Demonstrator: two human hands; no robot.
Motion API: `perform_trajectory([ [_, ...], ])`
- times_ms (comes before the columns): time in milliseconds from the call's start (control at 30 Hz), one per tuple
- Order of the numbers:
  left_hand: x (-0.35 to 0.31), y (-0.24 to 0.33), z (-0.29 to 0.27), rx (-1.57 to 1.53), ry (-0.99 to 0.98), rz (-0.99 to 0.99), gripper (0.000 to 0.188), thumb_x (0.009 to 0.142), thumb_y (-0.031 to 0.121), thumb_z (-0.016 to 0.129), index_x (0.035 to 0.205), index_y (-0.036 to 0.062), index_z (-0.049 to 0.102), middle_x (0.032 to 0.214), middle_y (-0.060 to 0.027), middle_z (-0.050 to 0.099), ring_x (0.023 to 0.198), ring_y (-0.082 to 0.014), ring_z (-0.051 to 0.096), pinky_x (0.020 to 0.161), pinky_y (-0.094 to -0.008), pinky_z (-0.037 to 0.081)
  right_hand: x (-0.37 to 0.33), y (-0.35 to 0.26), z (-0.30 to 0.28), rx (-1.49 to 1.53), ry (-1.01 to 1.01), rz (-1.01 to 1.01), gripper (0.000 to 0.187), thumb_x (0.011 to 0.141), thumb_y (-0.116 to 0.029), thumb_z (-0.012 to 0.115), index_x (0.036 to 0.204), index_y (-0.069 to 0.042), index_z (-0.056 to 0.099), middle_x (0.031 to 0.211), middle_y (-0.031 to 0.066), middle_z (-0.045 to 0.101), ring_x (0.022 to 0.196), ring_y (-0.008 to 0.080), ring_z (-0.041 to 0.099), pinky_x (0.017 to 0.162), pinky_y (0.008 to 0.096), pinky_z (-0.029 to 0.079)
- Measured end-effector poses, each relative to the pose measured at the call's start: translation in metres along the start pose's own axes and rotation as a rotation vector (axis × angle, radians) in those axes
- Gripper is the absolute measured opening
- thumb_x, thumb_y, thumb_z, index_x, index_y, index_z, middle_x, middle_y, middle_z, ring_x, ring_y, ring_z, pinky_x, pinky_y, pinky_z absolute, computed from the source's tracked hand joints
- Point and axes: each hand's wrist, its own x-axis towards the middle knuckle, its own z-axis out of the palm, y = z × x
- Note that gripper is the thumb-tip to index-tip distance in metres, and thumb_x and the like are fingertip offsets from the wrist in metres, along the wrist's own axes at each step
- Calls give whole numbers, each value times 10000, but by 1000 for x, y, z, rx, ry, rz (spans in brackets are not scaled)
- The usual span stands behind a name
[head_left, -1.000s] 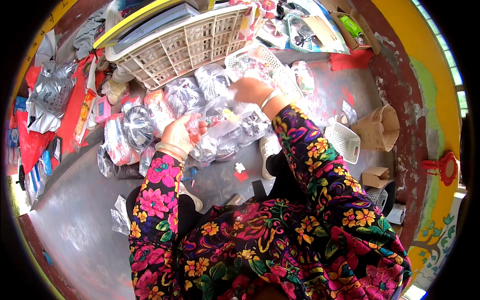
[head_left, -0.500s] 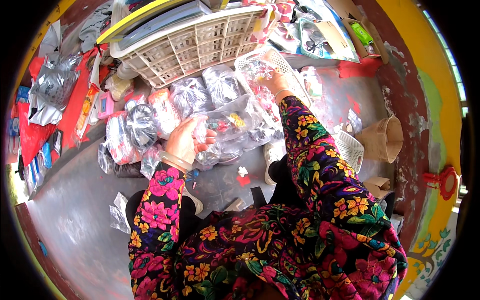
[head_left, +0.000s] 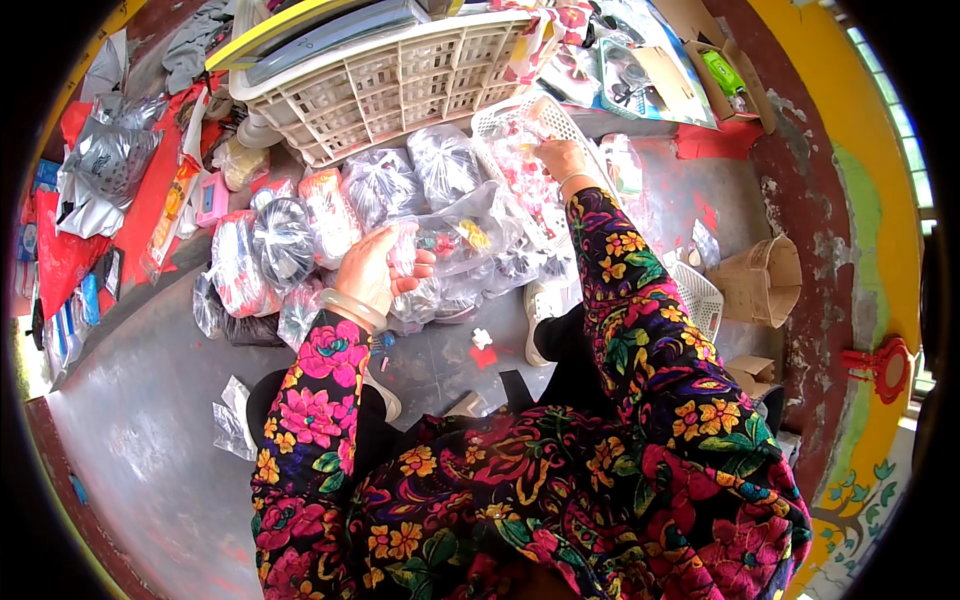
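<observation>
My left hand [head_left: 368, 272] is half curled, palm up, over several plastic-bagged bundles. A small clear plastic packet [head_left: 403, 248] with something pinkish in it rests in its fingers. Beyond and to the right, my right hand [head_left: 563, 160] reaches over a white perforated basket [head_left: 583, 128] of small red-and-white packets [head_left: 522, 185]. Its fingers are bent together among them, and what they grip is too small to tell. Between the hands lies a large clear bag [head_left: 460, 240] with a yellow flower-shaped item inside.
A big cream crate [head_left: 390, 90] stands behind the bagged bundles [head_left: 285, 250]. Right of my arm are a small white basket [head_left: 700, 298] and an open brown paper bag [head_left: 765, 282]. My shoe [head_left: 537, 325] is close to a small white piece [head_left: 482, 338] on the grey floor.
My right hand has shifted slightly right in the basket, its fingers now bent closer together. My left hand keeps the packet, almost unmoved. The view has tilted a little.
</observation>
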Motion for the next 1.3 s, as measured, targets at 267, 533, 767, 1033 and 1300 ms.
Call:
perform_trajectory([
  [267, 5, -7, -16, -10, 1, -5, 348, 876, 283, 389, 1108, 37, 473, 831, -162, 589, 686, -207, 593, 521, -239, 461, -73, -26, -97, 1147, 180, 45, 192, 762, -176, 580, 861, -17, 623, 706, 33, 609, 534, 97, 561, 450, 218, 432],
  [533, 5, -9, -10, -23, 32, -3, 355, 875, 277, 386, 1139, 52, 460, 831, -172, 587, 681, -209, 594, 509, -236, 471, -148, -96, -98, 744, 56, -459, 167, 716, -140, 568, 835, -46, 637, 679, 83, 622, 583, 169, 596, 536, 280, 459],
  [767, 3, -7, -7, -27, 26, -13, 345, 882, 270, 368, 1138, 62, 466, 819, -155, 590, 672, -206, 594, 498, -235, 460, -111, -143, -4, 447, 99, -398, 178, 735, -225, 535, 737, -78, 635, 677, 98, 610, 650, 271, 593, 599, 360, 460],
  [1033, 5, -7, -5, -26, 18, -27, 341, 882, 270, 371, 1131, 61, 474, 814, -146, 594, 669, -209, 594, 505, -242, 457, -97, -153, 16, 36, -113, -346, 232, 699, -255, 590, 759, -37, 639, 767, 147, 620, 739, 265, 610, 664, 342, 478],
  [1300, -2, -5, -7, -33, 25, -23, 358, 880, 276, 384, 1148, 49, 458, 813, -145, 590, 685, -193, 583, 516, -231, 442, -73, -103, -61, 429, -327, -270, 163, 760, -107, 487, 734, 11, 595, 629, 101, 601, 522, 176, 600, 458, 275, 478],
])
